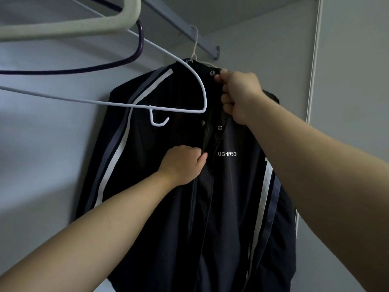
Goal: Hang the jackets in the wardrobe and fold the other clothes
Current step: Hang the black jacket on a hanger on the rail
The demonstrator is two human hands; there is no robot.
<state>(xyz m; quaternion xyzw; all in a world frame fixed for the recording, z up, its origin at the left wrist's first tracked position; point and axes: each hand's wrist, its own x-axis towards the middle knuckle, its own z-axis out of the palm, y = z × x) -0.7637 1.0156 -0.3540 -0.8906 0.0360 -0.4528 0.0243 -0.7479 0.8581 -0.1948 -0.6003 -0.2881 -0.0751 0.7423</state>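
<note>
head: left grip [182, 164] and right grip [240, 94] pinch slick dark striped jacket [231, 207] on wire hanger [196, 46].

White print "UG 1 953" on the dark jacket [231, 186], one digit unclear

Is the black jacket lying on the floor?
No, the black jacket hangs from a white wire hanger on the wardrobe rail, while the left hand and right hand grip its front.
</note>
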